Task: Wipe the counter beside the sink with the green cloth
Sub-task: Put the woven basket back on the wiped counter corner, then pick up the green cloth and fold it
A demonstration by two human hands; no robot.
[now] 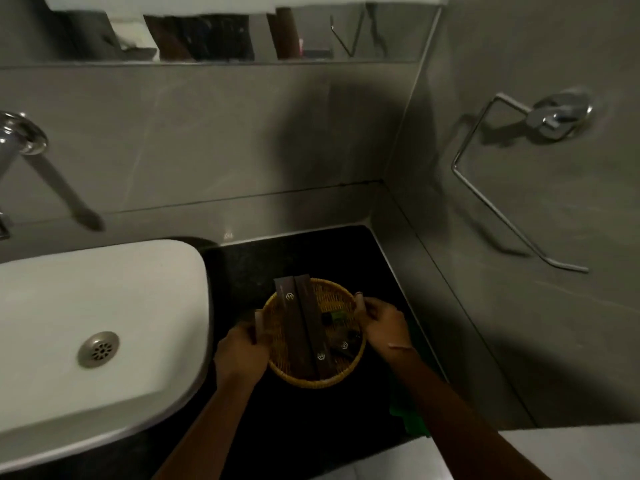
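Note:
A round yellow woven basket sits over the black counter to the right of the white sink. Two long brown boxes and small sachets lie in it. My left hand grips the basket's left rim and my right hand grips its right rim. The green cloth lies on the counter near the right wall, mostly hidden under my right forearm. I cannot tell whether the basket rests on the counter or is lifted.
A chrome tap is mounted on the back wall above the sink. A chrome towel ring hangs on the right wall. A mirror runs along the top. The sink drain is at the left.

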